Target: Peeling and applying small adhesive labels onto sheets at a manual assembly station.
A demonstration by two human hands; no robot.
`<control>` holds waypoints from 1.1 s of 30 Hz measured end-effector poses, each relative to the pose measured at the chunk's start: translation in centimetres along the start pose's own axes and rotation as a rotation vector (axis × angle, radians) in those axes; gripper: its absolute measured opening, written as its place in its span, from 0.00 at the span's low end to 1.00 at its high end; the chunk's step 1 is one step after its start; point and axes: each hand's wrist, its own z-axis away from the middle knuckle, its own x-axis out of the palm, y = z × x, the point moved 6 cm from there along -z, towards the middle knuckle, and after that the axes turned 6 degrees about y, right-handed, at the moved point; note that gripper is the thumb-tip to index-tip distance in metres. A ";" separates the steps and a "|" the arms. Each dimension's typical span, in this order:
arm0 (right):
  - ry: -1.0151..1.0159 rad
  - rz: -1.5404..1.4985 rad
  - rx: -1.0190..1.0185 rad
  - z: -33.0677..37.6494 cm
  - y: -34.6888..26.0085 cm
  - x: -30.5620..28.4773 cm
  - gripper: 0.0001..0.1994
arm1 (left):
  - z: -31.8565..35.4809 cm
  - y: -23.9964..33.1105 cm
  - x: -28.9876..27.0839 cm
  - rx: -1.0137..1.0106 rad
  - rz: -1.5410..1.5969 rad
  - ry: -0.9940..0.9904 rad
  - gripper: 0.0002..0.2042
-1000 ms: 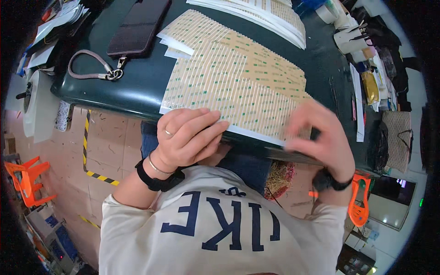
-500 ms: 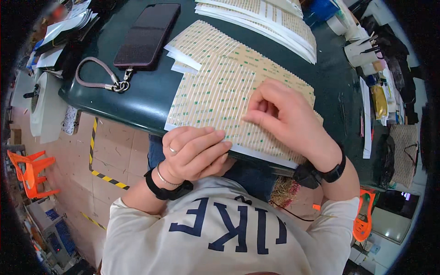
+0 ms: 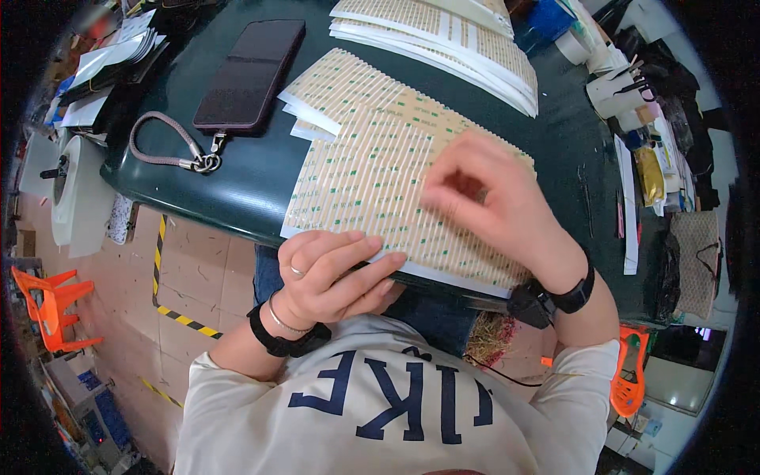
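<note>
Lays the left hand (image 3: 336,269) over the near edge of the striped sheet (image 3: 360,186), with fingers bent and pressed together and 1 ring (image 3: 297,271) on; cannot tell of any grip beneath. Arches the right hand (image 3: 487,190) above the sheet's right half, with thumb and forefinger drawn close in a blur; cannot tell of any strip pinched between. Wears 2 black wristbands (image 3: 578,293).

Lies at the table's near edge, before the torso: tan, slit into slim strips, flecked green, bordered white nearest the body.

Spreads dark green and glossy as a table (image 3: 194,190), bearing also a phone (image 3: 253,75), a looped cord (image 3: 162,161) and stacked sheets (image 3: 443,39). Gives way, at left, to tiled floor (image 3: 190,265) with yellow-and-black tape (image 3: 188,321) and an orange stool (image 3: 51,305).
</note>
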 end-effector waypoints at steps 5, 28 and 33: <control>-0.129 0.033 -0.131 0.4 -1.0 0.9 0.06 | -0.3 0.0 -0.1 0.002 -0.005 0.017 0.13; 0.346 -0.156 0.082 -2.5 3.7 -5.2 0.04 | -1.5 1.2 -0.2 -0.175 -0.103 -0.271 0.23; 0.279 -0.167 0.014 -1.0 0.5 -8.6 0.05 | -2.7 1.5 -0.3 -0.208 -0.110 -0.351 0.30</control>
